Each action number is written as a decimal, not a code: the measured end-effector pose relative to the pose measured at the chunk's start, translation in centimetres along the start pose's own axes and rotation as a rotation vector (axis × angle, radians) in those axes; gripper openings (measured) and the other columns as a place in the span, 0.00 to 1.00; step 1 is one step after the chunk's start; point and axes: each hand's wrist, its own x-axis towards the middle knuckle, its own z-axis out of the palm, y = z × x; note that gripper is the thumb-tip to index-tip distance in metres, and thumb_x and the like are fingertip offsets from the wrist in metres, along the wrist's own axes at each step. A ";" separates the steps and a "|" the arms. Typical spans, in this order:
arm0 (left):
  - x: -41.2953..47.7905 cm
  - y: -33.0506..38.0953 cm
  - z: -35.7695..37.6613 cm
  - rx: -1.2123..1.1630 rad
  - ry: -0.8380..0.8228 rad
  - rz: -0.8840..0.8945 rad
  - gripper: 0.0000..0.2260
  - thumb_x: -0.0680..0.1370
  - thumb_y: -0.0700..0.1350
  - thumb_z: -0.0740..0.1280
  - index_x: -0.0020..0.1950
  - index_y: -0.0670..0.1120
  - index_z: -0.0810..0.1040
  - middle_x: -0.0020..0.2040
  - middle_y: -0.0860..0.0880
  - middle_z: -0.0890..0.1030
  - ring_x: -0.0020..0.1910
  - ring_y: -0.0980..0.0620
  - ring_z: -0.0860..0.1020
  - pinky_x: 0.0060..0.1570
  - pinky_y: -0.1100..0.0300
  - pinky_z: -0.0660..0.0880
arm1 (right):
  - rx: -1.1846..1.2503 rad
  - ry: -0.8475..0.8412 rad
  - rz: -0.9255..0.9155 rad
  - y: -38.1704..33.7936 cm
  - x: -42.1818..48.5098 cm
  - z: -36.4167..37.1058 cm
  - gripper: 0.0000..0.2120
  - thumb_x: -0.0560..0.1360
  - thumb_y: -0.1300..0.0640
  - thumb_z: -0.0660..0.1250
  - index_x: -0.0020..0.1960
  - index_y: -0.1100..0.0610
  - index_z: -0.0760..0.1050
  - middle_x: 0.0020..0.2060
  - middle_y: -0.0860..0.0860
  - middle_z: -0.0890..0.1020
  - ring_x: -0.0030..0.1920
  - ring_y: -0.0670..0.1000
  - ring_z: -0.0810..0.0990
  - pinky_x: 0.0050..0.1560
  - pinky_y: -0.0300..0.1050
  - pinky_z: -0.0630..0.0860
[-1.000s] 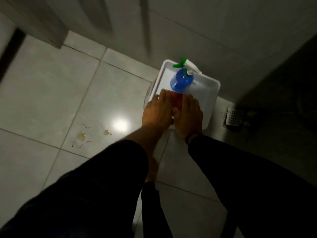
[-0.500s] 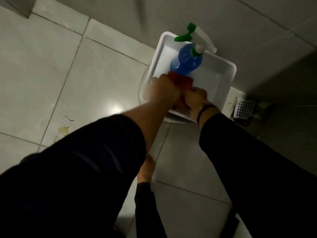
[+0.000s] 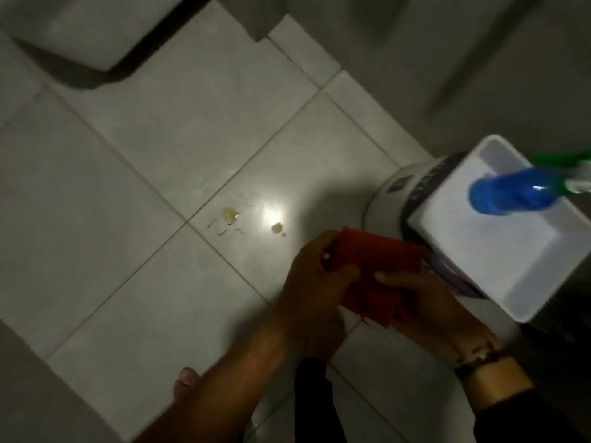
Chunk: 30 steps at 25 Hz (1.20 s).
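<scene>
A folded red cloth [image 3: 380, 260] is held above the floor between both hands. My left hand [image 3: 315, 282] grips its left end with the thumb over the top. My right hand [image 3: 428, 302] holds its lower right part, thumb on the cloth. To the right, a white rectangular tub [image 3: 518, 282] sits on a round white bucket [image 3: 387, 199]. A blue spray bottle [image 3: 515, 195] with a green and white trigger head stands in the tub.
Yellowish spots and thin dark squiggles [image 3: 230, 219] lie on the pale tiled floor [image 3: 160, 187], left of a bright light reflection. A bare foot [image 3: 185, 383] shows at the bottom. A dark-edged white fixture [image 3: 96, 36] is at top left. Grey walls rise behind.
Both hands lifted the red cloth out of the tub and brought it left and toward me. The view swung left, so the tub and bottle now sit at the right edge.
</scene>
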 end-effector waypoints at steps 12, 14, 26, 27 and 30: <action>15.7 -32.5 -29.4 0.893 0.749 -0.063 0.34 0.85 0.60 0.54 0.89 0.48 0.52 0.89 0.44 0.52 0.88 0.41 0.51 0.84 0.38 0.49 | -1.270 0.257 -0.448 14.0 39.4 11.8 0.31 0.81 0.64 0.64 0.83 0.62 0.62 0.81 0.59 0.70 0.82 0.59 0.68 0.86 0.56 0.62; 18.8 -34.9 -31.8 0.992 0.767 0.001 0.33 0.85 0.58 0.52 0.89 0.48 0.52 0.90 0.43 0.50 0.89 0.39 0.49 0.83 0.34 0.46 | -1.712 0.177 -0.551 16.3 43.8 11.8 0.38 0.76 0.55 0.59 0.85 0.60 0.59 0.85 0.60 0.64 0.85 0.63 0.59 0.87 0.61 0.57; 21.9 -40.9 -34.0 1.119 0.900 0.193 0.31 0.85 0.58 0.52 0.88 0.51 0.54 0.89 0.43 0.51 0.88 0.38 0.52 0.81 0.28 0.47 | -2.296 0.027 -0.650 26.3 41.4 2.8 0.39 0.81 0.41 0.53 0.87 0.54 0.48 0.88 0.57 0.52 0.88 0.63 0.47 0.84 0.71 0.52; 22.1 -41.0 -34.0 1.132 0.905 0.191 0.31 0.85 0.58 0.52 0.88 0.51 0.54 0.89 0.43 0.50 0.88 0.38 0.51 0.81 0.28 0.46 | -2.227 0.140 -0.634 24.1 42.9 2.8 0.39 0.80 0.41 0.51 0.87 0.55 0.50 0.88 0.59 0.52 0.87 0.66 0.48 0.84 0.72 0.51; 22.5 -41.3 -34.1 1.128 0.922 0.198 0.31 0.85 0.58 0.51 0.88 0.52 0.53 0.89 0.42 0.49 0.88 0.37 0.51 0.81 0.29 0.45 | -1.992 0.555 -0.672 20.0 49.0 7.3 0.42 0.76 0.39 0.55 0.86 0.56 0.55 0.87 0.60 0.57 0.86 0.69 0.51 0.84 0.72 0.50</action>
